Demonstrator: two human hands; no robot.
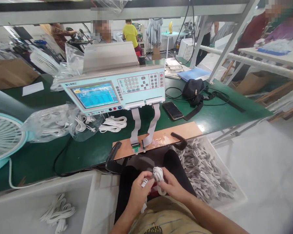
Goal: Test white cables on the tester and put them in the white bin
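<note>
Over my lap, a coiled white cable (pixel 158 174) is held between my two hands. My right hand (pixel 173 186) grips the coil from the right, thumb and fingers pressed on it. My left hand (pixel 141 189) is closed on another stretch of white cable, and a bit of it hangs below that hand. Whether both pieces belong to one cable, I cannot tell. Just beyond my hands, a wooden board (pixel 183 131) lies along the table edge, with a small green circuit board (pixel 136 148) at the end of a grey ribbon cable (pixel 136 125).
A tester with a lit screen (pixel 94 95) stands on the green table (pixel 224 112). Black clamps (pixel 112 157) hold the board. A phone (pixel 173 110), a black bag (pixel 192 89), bagged cables and a fan (pixel 5 139) lie around. Bins of cables (pixel 205 169) flank my legs.
</note>
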